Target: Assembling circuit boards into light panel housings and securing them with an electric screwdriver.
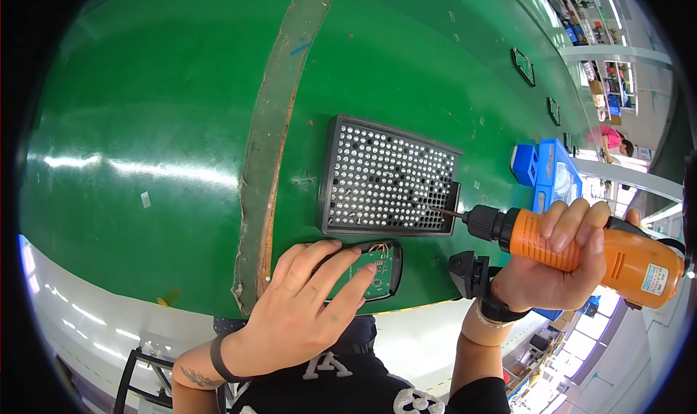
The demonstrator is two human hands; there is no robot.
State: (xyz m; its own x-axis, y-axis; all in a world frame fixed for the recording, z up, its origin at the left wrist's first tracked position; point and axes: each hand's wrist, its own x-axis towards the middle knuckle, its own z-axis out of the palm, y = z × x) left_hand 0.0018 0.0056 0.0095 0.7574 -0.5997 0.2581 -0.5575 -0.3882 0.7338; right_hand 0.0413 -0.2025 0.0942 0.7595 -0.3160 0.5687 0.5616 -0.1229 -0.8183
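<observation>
My right hand is wrapped round an orange electric screwdriver with a black chuck. Its thin bit points left, and the tip reaches over the right part of a black screw tray. Rows of silver screws fill most of the tray's holes; several holes near the lower right show dark. Just in front of the tray, my left hand lies with spread fingers on a black-framed device housing. Inside it sits a green circuit board with thin copper-coloured wires at its upper edge. My fingers cover the housing's left part.
A worn strip crosses the green table left of the tray. Blue bins stand at the right. Other black-framed boards lie far right. A person in pink is in the distance. A black clip-like device is near my right wrist.
</observation>
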